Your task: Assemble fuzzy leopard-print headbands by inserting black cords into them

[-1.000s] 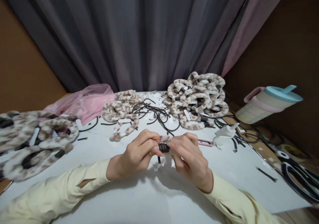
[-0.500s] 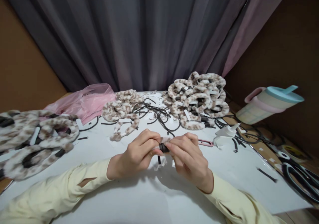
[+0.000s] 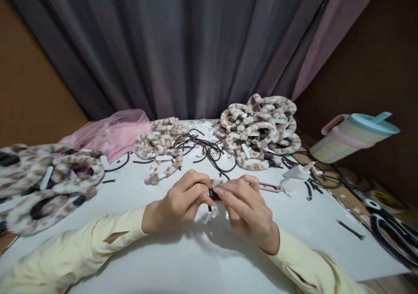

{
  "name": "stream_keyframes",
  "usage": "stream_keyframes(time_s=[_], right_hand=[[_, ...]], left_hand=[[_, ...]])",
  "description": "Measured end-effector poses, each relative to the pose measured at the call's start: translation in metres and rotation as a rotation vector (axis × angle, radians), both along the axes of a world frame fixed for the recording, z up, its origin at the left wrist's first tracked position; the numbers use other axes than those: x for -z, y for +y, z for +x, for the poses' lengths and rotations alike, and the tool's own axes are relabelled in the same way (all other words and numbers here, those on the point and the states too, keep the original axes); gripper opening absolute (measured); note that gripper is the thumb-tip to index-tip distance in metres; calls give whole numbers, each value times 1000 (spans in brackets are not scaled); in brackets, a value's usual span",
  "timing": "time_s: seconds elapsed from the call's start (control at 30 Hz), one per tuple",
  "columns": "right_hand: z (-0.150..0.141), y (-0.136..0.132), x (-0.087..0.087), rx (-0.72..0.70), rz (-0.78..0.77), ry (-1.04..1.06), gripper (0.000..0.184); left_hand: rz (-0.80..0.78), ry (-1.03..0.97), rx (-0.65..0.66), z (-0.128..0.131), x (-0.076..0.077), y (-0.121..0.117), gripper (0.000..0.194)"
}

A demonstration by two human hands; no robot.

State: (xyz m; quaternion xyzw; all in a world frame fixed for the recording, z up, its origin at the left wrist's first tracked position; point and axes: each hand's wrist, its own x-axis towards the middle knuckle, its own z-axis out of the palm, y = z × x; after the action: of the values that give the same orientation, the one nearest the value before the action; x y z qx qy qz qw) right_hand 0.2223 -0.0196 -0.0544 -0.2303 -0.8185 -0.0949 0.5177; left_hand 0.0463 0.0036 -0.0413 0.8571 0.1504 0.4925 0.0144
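Observation:
Above the middle of the white table, my left hand (image 3: pixel 184 198) and my right hand (image 3: pixel 246 204) meet around a small furry spotted piece (image 3: pixel 217 183). Both hands pinch it, one from each side. A black cord (image 3: pixel 212 194) is wrapped around it between my fingertips, and a short end hangs below. My fingers hide most of the piece, so its full shape does not show. Just beyond my right hand lies a pink-handled cutter (image 3: pixel 269 187), beside a white squeeze bottle (image 3: pixel 297 174).
Furry spotted rings are piled at the left (image 3: pixel 54 189) and back right (image 3: pixel 261 128). Loose black cords (image 3: pixel 210 148) lie between, near a pink plastic bag (image 3: pixel 111 130). A lidded tumbler (image 3: pixel 349 139) and black-handled scissors (image 3: pixel 392 233) are on the right.
My right fingertips have shifted slightly over the black wrap, covering more of it. Less of the hanging cord end shows. Both hands stay nearly in place.

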Motion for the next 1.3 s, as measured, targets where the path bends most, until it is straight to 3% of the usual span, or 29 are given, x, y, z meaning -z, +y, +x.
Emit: stream_keyframes(time_s=[0.33, 0.5, 0.8, 0.93, 1.07, 1.17, 1.3], right_hand=[[0, 2, 3, -22, -71, 6, 40], [-2, 1, -1, 39, 4, -70, 29], [-6, 1, 1, 72, -2, -132, 22], [-3, 5, 0, 25, -86, -116, 22], [5, 5, -9, -138, -301, -60, 24], [9, 5, -15, -187, -458, -36, 22], [9, 6, -15, -231, -493, -155, 29]], left_hand=[[19, -4, -17, 0, 0, 0, 14], [46, 17, -42, 0, -2, -1, 12], [-121, -8, 10, 6, 3, -4, 18], [-155, -28, -16, 5, -2, -3, 21], [-35, 2, -57, 3, -5, 1, 18], [78, 43, -76, 0, -4, 4, 14], [280, 79, -25, -3, -6, 9, 12]])
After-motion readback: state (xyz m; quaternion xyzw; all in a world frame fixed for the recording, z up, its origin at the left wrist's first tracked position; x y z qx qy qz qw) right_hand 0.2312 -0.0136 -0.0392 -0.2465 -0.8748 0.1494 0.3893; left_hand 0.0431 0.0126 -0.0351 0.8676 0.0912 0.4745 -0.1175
